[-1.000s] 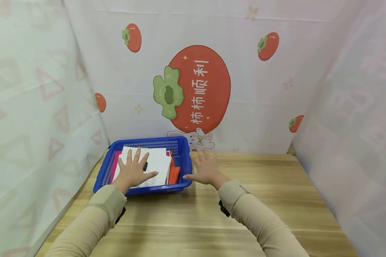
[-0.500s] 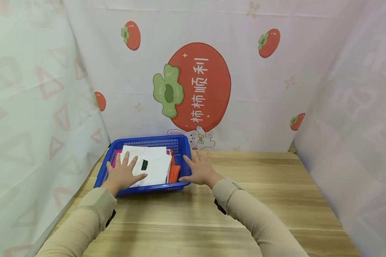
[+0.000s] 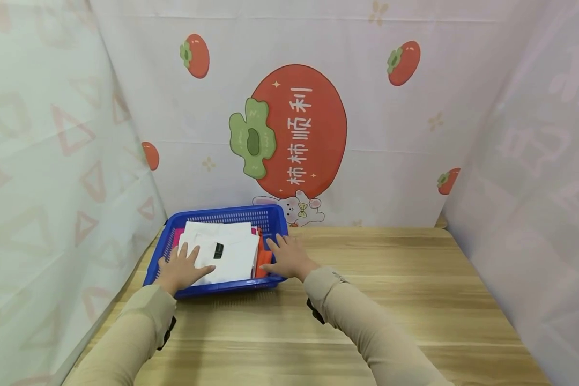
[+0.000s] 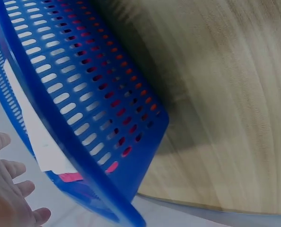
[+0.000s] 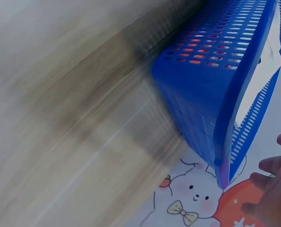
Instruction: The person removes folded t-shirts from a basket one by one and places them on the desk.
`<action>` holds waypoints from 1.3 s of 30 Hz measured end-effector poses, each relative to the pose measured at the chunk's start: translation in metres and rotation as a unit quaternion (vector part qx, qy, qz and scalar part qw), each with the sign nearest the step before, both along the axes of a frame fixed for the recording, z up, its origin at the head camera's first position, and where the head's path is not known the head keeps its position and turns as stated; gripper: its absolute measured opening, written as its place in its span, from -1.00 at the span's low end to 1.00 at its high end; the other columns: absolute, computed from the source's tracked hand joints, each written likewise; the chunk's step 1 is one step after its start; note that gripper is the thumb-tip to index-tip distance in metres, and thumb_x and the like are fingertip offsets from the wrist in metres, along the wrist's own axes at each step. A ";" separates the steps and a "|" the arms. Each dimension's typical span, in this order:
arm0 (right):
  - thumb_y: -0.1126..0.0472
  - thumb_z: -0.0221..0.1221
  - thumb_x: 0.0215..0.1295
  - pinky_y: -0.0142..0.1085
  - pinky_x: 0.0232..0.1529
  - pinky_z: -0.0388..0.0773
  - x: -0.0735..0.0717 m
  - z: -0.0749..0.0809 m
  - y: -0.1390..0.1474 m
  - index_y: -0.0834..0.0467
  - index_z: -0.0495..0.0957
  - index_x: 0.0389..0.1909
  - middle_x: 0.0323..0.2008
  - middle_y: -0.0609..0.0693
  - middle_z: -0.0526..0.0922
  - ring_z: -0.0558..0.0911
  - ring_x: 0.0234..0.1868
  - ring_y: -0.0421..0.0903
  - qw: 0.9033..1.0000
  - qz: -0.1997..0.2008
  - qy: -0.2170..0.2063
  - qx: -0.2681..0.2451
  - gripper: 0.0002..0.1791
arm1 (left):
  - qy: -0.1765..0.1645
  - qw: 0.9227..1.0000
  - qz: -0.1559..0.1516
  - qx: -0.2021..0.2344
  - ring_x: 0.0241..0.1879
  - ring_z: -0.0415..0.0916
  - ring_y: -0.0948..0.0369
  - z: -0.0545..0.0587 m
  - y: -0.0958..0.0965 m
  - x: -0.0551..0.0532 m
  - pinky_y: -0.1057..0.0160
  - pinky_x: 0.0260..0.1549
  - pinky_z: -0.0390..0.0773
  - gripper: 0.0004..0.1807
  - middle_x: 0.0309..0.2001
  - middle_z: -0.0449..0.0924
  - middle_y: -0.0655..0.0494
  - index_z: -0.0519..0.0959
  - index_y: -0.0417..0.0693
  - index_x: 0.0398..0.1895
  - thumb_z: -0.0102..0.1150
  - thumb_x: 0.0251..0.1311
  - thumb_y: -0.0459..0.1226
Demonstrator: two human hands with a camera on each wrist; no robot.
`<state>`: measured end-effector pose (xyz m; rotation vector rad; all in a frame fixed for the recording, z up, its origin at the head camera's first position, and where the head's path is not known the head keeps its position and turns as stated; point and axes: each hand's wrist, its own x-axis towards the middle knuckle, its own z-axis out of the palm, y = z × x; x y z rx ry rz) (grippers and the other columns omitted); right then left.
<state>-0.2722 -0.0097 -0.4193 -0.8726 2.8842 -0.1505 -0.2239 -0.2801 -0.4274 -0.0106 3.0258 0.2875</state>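
Observation:
A blue plastic basket with slotted walls stands at the back left of the table. White folded cloth with a black label lies on top inside it, with orange cloth at the right and a bit of pink cloth at the left. My left hand, fingers spread, hovers over the basket's front left part. Above the right side of the basket is my right hand, its fingers spread too. Both wrist views show the hands apart from the basket's rim.
The wooden table extends to the right and front of the basket. White printed curtains hang at the back, left and right of it.
Both hands have come down closer to the basket. The left hand has shifted left and towards the front, and the right hand has moved left over the basket's right side.

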 end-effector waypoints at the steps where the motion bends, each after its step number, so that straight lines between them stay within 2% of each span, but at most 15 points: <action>1: -0.34 -0.16 0.08 0.07 0.14 -0.11 -0.001 -0.001 -0.003 0.07 0.03 0.29 0.26 0.14 0.05 0.02 0.25 0.10 1.000 -0.003 -0.008 -0.011 -0.17 | -0.006 1.000 0.002 0.007 0.16 -0.30 -0.33 0.000 0.000 0.000 -0.40 -0.12 -0.30 -0.03 0.22 -0.19 -0.43 0.03 -0.26 0.26 -0.21 -0.03 0.31; 5: -0.27 -0.15 0.15 0.01 0.15 -0.04 -0.006 -0.007 -0.014 0.11 0.07 0.27 0.23 0.12 0.13 0.09 0.22 0.08 0.998 -0.003 -0.034 -0.054 -0.23 | -0.029 0.999 0.014 0.025 0.15 -0.27 -0.33 -0.001 -0.001 -0.002 -0.39 -0.11 -0.30 -0.05 0.22 -0.19 -0.44 0.01 -0.30 0.26 -0.18 0.00 0.26; 9: -0.17 -0.09 0.18 -0.08 0.13 0.09 -0.006 -0.010 -0.024 0.15 0.12 0.24 0.19 0.08 0.23 0.18 0.19 0.04 0.991 -0.012 -0.077 -0.110 -0.30 | -0.037 0.999 0.026 0.030 0.14 -0.25 -0.34 -0.003 -0.003 -0.005 -0.38 -0.09 -0.28 -0.06 0.21 -0.19 -0.45 -0.01 -0.31 0.26 -0.17 0.01 0.24; 12: -0.08 -0.03 0.19 -0.14 0.10 0.16 -0.005 -0.011 -0.032 0.20 0.12 0.23 0.16 0.08 0.27 0.23 0.16 0.00 0.978 -0.038 -0.126 -0.161 -0.33 | -0.042 0.998 0.033 0.037 0.13 -0.23 -0.36 -0.006 -0.005 -0.008 -0.38 -0.09 -0.28 -0.06 0.21 -0.20 -0.46 -0.02 -0.31 0.26 -0.18 0.02 0.23; 15: 0.00 0.01 0.19 -0.15 0.10 0.17 -0.002 -0.013 -0.040 0.27 0.10 0.23 0.13 0.13 0.30 0.24 0.16 0.01 0.961 -0.062 -0.165 -0.211 -0.33 | -0.051 0.996 0.046 0.048 0.11 -0.22 -0.39 -0.012 -0.010 -0.012 -0.38 -0.09 -0.25 -0.05 0.21 -0.22 -0.47 -0.07 -0.33 0.27 -0.19 0.03 0.23; 19: 0.04 0.01 0.18 -0.14 0.08 0.20 0.002 -0.020 -0.050 0.33 0.08 0.22 0.12 0.19 0.30 0.28 0.13 0.04 0.941 -0.085 -0.197 -0.260 -0.32 | -0.058 0.992 0.076 0.085 0.10 -0.23 -0.41 -0.020 -0.015 -0.016 -0.39 -0.11 -0.25 -0.02 0.21 -0.27 -0.48 -0.17 -0.42 0.25 -0.19 0.05 0.20; 23: 0.07 0.01 0.18 -0.13 0.06 0.22 0.001 -0.028 -0.057 0.36 0.07 0.21 0.15 0.23 0.24 0.27 0.12 0.08 0.930 -0.102 -0.211 -0.284 -0.33 | -0.048 0.983 0.116 0.132 0.13 -0.25 -0.37 -0.027 -0.019 -0.020 -0.38 -0.09 -0.26 -0.03 0.20 -0.31 -0.49 -0.26 -0.51 0.22 -0.19 0.10 0.12; 25: 0.09 0.01 0.17 -0.13 0.05 0.22 0.000 -0.031 -0.058 0.39 0.07 0.20 0.14 0.25 0.24 0.27 0.12 0.08 0.928 -0.107 -0.210 -0.290 -0.33 | -0.034 0.979 0.128 0.157 0.14 -0.25 -0.34 -0.030 -0.021 -0.022 -0.31 -0.03 -0.23 -0.05 0.18 -0.29 -0.52 -0.27 -0.57 0.19 -0.19 0.13 0.08; 28: 0.14 0.02 0.17 -0.15 0.00 0.28 -0.003 -0.036 -0.058 0.41 0.14 0.14 0.06 0.25 0.33 0.36 0.02 0.02 0.920 -0.108 -0.209 -0.315 -0.40 | -0.018 0.972 0.138 0.187 0.15 -0.23 -0.32 -0.033 -0.024 -0.024 -0.17 0.06 -0.15 -0.10 0.16 -0.24 -0.57 -0.26 -0.64 0.16 -0.19 0.16 0.01; 30: 0.16 0.01 0.18 -0.18 -0.11 0.32 -0.005 -0.036 -0.057 0.42 0.17 0.07 -0.11 0.25 0.39 0.43 -0.20 -0.01 0.909 -0.108 -0.223 -0.336 -0.47 | -0.011 0.966 0.149 0.212 0.15 -0.22 -0.31 -0.035 -0.026 -0.026 -0.11 0.09 -0.13 -0.13 0.15 -0.22 -0.58 -0.24 -0.66 0.15 -0.20 0.18 -0.03; 31: 0.17 0.01 0.18 -0.18 -0.12 0.32 -0.005 -0.036 -0.057 0.43 0.17 0.07 -0.11 0.25 0.39 0.42 -0.20 -0.02 0.904 -0.110 -0.228 -0.344 -0.47 | -0.009 0.963 0.155 0.222 0.15 -0.19 -0.30 -0.036 -0.027 -0.027 -0.10 0.09 -0.11 -0.16 0.15 -0.19 -0.57 -0.23 -0.65 0.15 -0.20 0.19 -0.05; 33: 0.16 -0.03 0.21 -0.20 -0.28 0.32 -0.006 -0.036 -0.057 0.47 0.21 -0.04 -0.32 0.21 0.39 0.36 -0.44 -0.05 0.895 -0.116 -0.249 -0.353 -0.54 | -0.008 0.954 0.173 0.246 0.15 -0.18 -0.30 -0.037 -0.030 -0.028 -0.11 0.09 -0.10 -0.19 0.15 -0.19 -0.55 -0.23 -0.64 0.16 -0.20 0.19 -0.09; 35: 0.17 -0.04 0.21 -0.18 -0.23 0.33 -0.007 -0.036 -0.058 0.51 0.20 -0.03 -0.27 0.24 0.39 0.40 -0.38 -0.01 0.884 -0.127 -0.270 -0.360 -0.52 | -0.006 0.945 0.185 0.269 0.14 -0.13 -0.28 -0.036 -0.032 -0.029 -0.11 0.08 -0.06 -0.23 0.15 -0.15 -0.54 -0.20 -0.63 0.16 -0.20 0.19 -0.13; 39: 0.22 -0.02 0.17 -0.15 -0.12 0.33 -0.013 -0.041 -0.060 0.51 0.19 0.04 -0.07 0.26 0.37 0.39 -0.12 0.05 0.874 -0.142 -0.295 -0.359 -0.48 | -0.015 0.935 0.199 0.292 0.11 -0.03 -0.26 -0.034 -0.034 -0.029 -0.10 0.06 0.01 -0.30 0.14 -0.06 -0.51 -0.13 -0.60 0.16 -0.21 0.17 -0.19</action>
